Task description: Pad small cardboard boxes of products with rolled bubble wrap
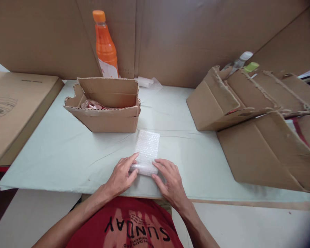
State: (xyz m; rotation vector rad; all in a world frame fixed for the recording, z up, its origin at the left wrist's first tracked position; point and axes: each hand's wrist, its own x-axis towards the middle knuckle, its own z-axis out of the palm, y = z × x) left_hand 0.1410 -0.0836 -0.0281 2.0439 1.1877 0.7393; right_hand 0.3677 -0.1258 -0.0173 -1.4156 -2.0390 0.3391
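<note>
A strip of clear bubble wrap [147, 148] lies on the pale green sheet [67, 155] in front of me, its near end rolled up into a small bundle. My left hand [122, 176] grips the left side of that rolled end, fingers curled on it. From the other side my right hand [169, 179] presses on the bundle's right end with bent fingers. What is inside the roll is hidden.
An open cardboard box [105, 106] holding pink-and-white items stands just behind the wrap. An orange bottle [105, 44] stands behind it. Torn cardboard boxes [248, 117] lie at the right, a flat carton [12, 106] at the left, cardboard walls behind.
</note>
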